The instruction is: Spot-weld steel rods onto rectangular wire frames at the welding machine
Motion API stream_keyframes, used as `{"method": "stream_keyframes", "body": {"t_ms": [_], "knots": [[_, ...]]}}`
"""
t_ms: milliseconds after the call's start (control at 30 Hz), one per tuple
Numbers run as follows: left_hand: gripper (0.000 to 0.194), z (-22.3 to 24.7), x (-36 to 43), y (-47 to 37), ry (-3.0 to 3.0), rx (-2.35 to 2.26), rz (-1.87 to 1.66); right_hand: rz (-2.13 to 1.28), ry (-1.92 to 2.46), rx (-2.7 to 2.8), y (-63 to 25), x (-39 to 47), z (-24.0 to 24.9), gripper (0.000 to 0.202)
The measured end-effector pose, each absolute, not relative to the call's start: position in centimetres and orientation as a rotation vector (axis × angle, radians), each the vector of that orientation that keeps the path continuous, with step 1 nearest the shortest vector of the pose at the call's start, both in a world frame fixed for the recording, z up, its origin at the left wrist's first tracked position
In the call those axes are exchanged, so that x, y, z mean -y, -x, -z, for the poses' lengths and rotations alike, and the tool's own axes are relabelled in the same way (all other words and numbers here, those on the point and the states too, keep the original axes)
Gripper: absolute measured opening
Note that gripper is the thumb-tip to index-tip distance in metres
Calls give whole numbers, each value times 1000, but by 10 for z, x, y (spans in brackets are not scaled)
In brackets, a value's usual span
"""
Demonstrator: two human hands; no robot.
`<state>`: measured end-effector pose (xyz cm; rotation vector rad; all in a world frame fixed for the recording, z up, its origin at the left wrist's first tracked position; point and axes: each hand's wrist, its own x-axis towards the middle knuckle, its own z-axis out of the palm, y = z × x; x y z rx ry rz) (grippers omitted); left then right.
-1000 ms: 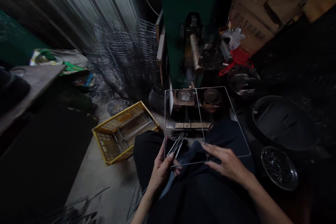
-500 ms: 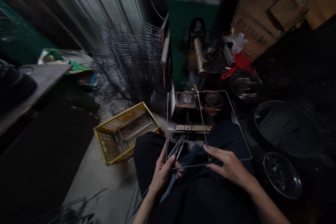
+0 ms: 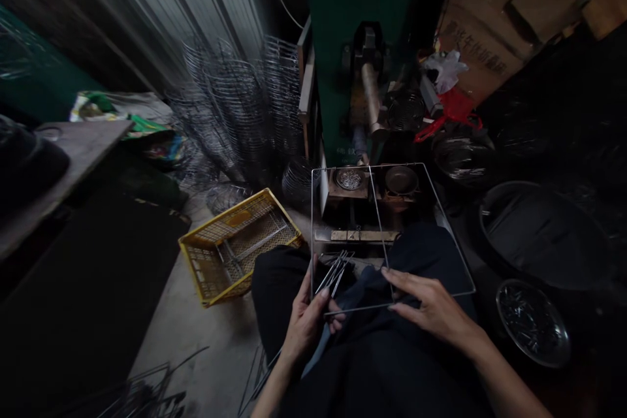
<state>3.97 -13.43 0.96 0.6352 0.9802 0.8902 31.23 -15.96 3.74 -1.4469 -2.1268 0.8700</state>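
Observation:
A rectangular wire frame (image 3: 312, 209) with a crossbar stands tilted over my lap, its far edge near the green machine. My left hand (image 3: 306, 323) grips its near left corner, along with several short bent wires (image 3: 336, 272) that stick up between thumb and fingers. My right hand (image 3: 431, 307) pinches the frame where the crossbar (image 3: 379, 215) meets the near edge, thumb below and fingers above.
A yellow crate (image 3: 240, 241) with wire pieces stands left of my knees. The green machine (image 3: 330, 72) has two small dishes at its base. Stacked wire racks (image 3: 235, 104) stand behind the crate; a metal bowl (image 3: 533, 323) of small parts lies right.
The view has shifted slightly, and the red light on the machine's panel no longer shows. Both hands keep nearly the same hold on the frame.

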Motion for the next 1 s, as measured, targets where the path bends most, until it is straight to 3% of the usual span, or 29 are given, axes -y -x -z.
{"method": "stream_keyframes", "body": {"t_ms": [433,667,833,1000], "knots": [[88,-2,124,-51,-561,-962,-986,-924,1542,1984,-310,148,-32,57],[91,2,-6,-74,-788,-763,-1075,-468,1539,2006,-339,24,-21,66],[92,-6,-96,-85,-856,-750,-1105,-310,1489,2047,-361,-63,-30,57],[93,-4,-134,-87,-869,-747,-1125,-254,1440,2035,-372,-101,-28,51]]}}
